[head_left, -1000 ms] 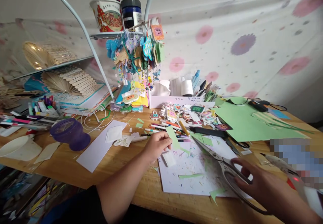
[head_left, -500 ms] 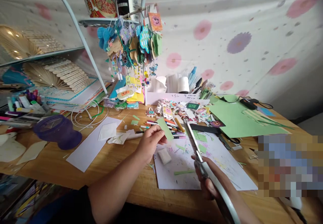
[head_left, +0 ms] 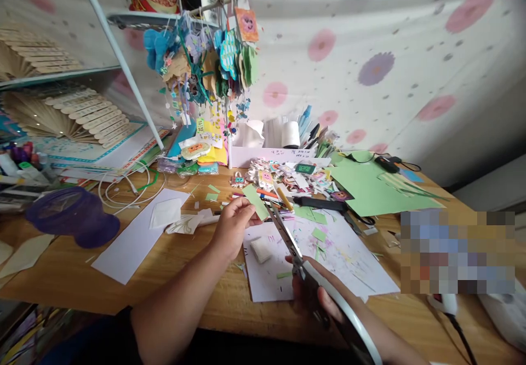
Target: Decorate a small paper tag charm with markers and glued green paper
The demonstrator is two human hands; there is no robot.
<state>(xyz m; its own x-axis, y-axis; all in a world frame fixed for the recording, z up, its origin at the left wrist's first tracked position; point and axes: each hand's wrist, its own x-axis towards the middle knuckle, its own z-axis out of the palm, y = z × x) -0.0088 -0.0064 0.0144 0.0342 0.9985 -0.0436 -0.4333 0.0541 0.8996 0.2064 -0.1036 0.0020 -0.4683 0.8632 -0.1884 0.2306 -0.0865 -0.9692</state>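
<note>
The left hand (head_left: 235,227) pinches the green paper strip (head_left: 255,203) low down, apparently keeping its upper part clear of the fingers. The marked white sheet (head_left: 349,256) presumably shields the wooden surface (head_left: 213,302). The right hand (head_left: 327,299) has its fingers around the handles of the scissors (head_left: 304,275), blades pointing forward-left, tips near the strip; contact cannot be determined. The left forearm reaches diagonally inward.
</note>
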